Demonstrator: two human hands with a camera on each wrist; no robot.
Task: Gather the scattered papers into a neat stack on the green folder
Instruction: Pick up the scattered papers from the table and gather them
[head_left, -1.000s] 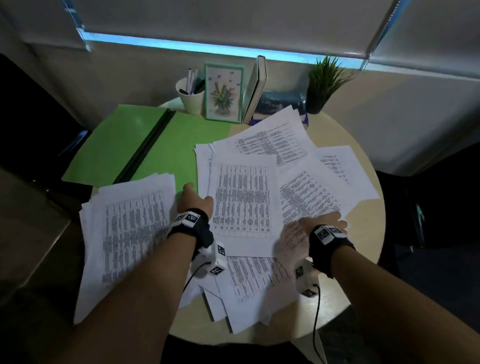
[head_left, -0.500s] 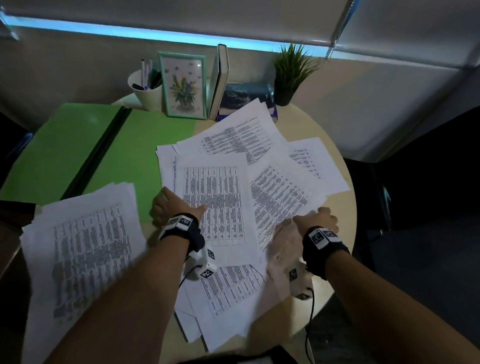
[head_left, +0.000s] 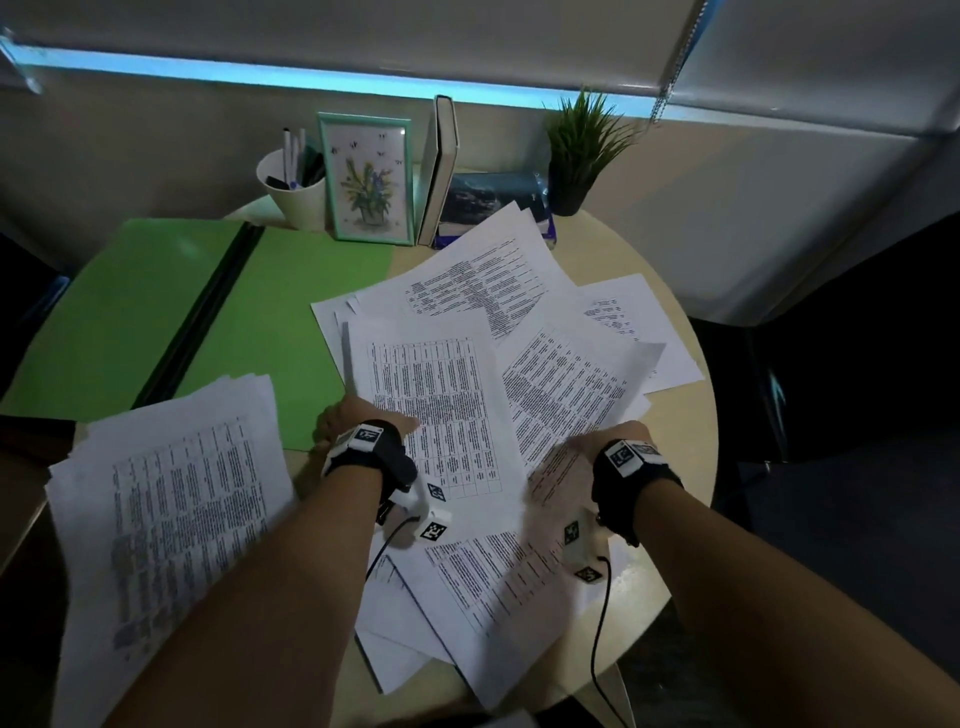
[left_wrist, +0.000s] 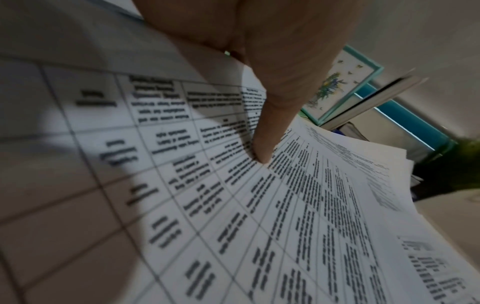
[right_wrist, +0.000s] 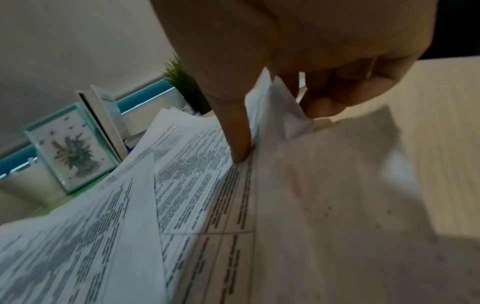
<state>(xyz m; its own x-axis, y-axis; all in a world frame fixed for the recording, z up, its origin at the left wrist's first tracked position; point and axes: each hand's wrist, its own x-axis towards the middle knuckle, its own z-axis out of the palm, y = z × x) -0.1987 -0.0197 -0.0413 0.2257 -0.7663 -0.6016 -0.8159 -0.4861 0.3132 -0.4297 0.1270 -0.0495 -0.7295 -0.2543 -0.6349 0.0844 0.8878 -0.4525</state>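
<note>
Left hand (head_left: 358, 423) and right hand (head_left: 610, 441) pinch loose papers (head_left: 441, 410) beside green folder (head_left: 291, 312); I judge most unstacked.

The left hand (head_left: 358, 421) has slid from the folder (head_left: 291, 312) onto the left edge of the top sheet (head_left: 441, 410), thumb now on its print and the edge lifted. The right hand (head_left: 610, 441) has closed on the right-hand sheets (head_left: 566, 395), thumb on top and fingers curled under, and those sheets now bow upward.
</note>
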